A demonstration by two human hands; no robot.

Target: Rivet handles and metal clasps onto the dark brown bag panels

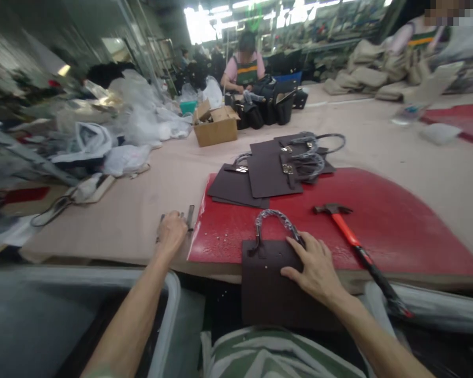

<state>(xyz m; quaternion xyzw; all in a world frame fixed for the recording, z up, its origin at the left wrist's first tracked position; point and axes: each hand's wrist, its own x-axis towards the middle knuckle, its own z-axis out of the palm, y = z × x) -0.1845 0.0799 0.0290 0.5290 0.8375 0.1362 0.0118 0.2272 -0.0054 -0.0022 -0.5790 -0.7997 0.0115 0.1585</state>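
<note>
A dark brown bag panel (270, 294) overhangs the front edge of the table, its looped handle (274, 214) wrapped in clear plastic. My right hand (313, 265) grips the panel's upper right part, thumb across its face and fingers by the handle's end. Over at the left, my left hand (172, 231) is closed low on the table among small dark metal pieces (190, 216); what its fingers hold is hidden. A claw hammer (349, 231) with a red and black grip lies to the right of my right hand, its handle end past the table edge.
More brown panels with wrapped handles (274, 176) lie stacked on a red sheet (378, 210). Farther back are a cardboard box (216, 131), black bags (274, 107) and a co-worker (244, 65). Plastic wrapping (130, 110) is heaped at left. A grey bin (173, 294) stands below the table.
</note>
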